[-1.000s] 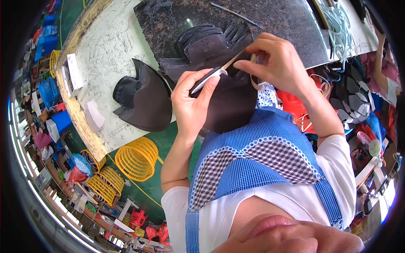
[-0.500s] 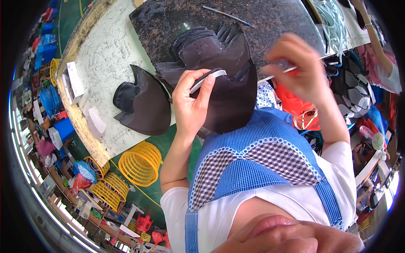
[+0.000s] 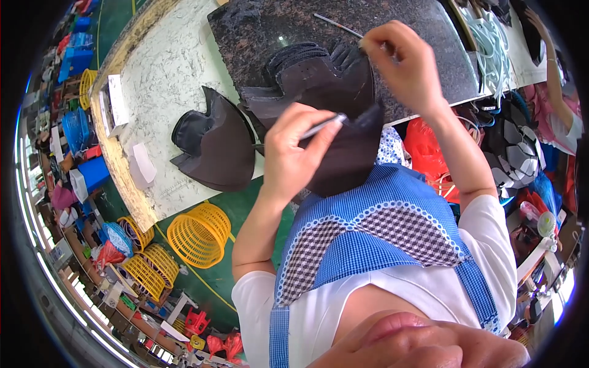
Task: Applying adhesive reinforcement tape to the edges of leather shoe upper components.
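Note:
My left hand holds a dark fabric shoe-upper piece against my chest, with a silver pen pinned between its fingers. My right hand is stretched out over the dark speckled stone slab. Its fingers are pinched together at the near end of a thin dark stick that lies on the slab. A stack of similar dark pieces sits on the slab between my hands.
More dark pieces lie on the white worktable, beside paper labels. Yellow wire baskets stand on the green floor. Another person's arm works at the far right. A red bag hangs beside the bench.
My right hand has left the dark piece and moved up and away over the stone slab to the thin stick. My left hand still holds the piece and pen, shifted slightly.

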A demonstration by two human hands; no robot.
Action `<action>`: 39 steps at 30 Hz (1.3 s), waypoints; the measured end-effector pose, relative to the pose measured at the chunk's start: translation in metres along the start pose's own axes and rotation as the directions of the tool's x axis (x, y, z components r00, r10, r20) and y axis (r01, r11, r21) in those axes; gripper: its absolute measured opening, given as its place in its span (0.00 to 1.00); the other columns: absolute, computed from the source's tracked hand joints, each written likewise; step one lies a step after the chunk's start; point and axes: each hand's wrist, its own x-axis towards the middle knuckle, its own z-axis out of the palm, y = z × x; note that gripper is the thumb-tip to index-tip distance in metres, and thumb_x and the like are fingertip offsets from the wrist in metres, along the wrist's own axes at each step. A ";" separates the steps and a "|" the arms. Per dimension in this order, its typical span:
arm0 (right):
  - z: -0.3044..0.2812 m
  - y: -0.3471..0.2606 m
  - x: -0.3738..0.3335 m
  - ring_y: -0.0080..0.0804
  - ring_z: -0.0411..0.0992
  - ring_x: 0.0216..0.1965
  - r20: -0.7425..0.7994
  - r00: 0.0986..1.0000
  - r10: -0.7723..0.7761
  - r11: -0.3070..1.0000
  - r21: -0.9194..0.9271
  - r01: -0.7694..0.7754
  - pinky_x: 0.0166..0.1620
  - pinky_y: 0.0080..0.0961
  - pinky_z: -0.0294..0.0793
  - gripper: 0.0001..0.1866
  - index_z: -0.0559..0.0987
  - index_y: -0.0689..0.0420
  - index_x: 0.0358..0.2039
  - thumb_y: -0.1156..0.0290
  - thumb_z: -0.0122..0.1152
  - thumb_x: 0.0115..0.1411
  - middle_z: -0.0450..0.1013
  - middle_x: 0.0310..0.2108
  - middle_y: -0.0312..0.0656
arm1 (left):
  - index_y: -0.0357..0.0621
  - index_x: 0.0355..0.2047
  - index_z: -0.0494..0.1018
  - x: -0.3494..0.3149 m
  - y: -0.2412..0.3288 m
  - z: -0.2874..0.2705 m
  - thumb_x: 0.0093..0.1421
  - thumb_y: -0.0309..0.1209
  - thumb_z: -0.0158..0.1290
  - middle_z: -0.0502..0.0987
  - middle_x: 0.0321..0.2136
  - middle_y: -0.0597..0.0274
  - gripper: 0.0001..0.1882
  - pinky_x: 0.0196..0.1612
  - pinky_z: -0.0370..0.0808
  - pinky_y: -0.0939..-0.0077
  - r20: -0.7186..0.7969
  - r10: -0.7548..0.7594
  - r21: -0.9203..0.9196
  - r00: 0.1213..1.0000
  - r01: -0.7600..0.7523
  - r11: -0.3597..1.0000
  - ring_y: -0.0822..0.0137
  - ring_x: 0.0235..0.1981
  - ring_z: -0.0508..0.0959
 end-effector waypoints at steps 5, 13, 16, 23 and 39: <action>-0.033 0.013 -0.017 0.14 0.71 0.30 0.345 0.870 0.351 0.711 0.506 -0.488 0.32 0.17 0.69 0.15 0.83 0.60 0.44 0.63 0.55 0.72 0.80 0.32 0.34 | 0.42 0.61 0.67 -0.002 -0.001 -0.012 0.59 0.26 0.64 0.76 0.40 0.58 0.31 0.43 0.76 0.72 -0.075 -0.067 0.031 0.995 0.069 0.997 0.67 0.37 0.79; -0.039 -0.012 -0.010 0.15 0.71 0.36 0.452 0.844 0.289 0.599 0.603 -0.527 0.40 0.14 0.70 0.13 0.83 0.60 0.43 0.64 0.56 0.71 0.78 0.38 0.35 | 0.38 0.44 0.74 -0.008 -0.001 -0.012 0.60 0.18 0.59 0.82 0.40 0.55 0.12 0.45 0.79 0.72 -0.128 0.051 0.036 0.990 -0.047 0.998 0.66 0.42 0.83; -0.031 -0.024 -0.010 0.19 0.73 0.39 0.357 0.928 0.103 0.649 0.683 -0.335 0.45 0.17 0.71 0.07 0.82 0.62 0.39 0.71 0.62 0.66 0.75 0.44 0.38 | 0.37 0.46 0.74 -0.007 -0.002 -0.007 0.62 0.20 0.59 0.83 0.40 0.55 0.12 0.44 0.78 0.74 -0.145 0.165 0.188 0.975 -0.137 0.973 0.68 0.41 0.83; -0.012 -0.028 -0.017 0.27 0.74 0.40 0.385 0.922 -0.051 0.927 0.361 -0.099 0.45 0.23 0.73 0.07 0.81 0.63 0.37 0.73 0.65 0.63 0.75 0.42 0.41 | 0.38 0.53 0.74 -0.004 -0.006 -0.003 0.65 0.24 0.57 0.82 0.41 0.56 0.16 0.39 0.75 0.81 -0.193 -0.155 -0.127 0.969 0.132 0.983 0.73 0.38 0.81; -0.169 0.094 -0.160 0.19 0.74 0.33 -0.077 0.519 0.851 0.307 0.875 -0.373 0.38 0.14 0.74 0.07 0.79 0.59 0.42 0.69 0.59 0.69 0.76 0.33 0.35 | 0.31 0.53 0.73 -0.010 -0.015 -0.017 0.66 0.20 0.55 0.78 0.45 0.59 0.15 0.39 0.72 0.87 -0.159 -0.153 -0.118 0.975 0.136 0.984 0.78 0.37 0.75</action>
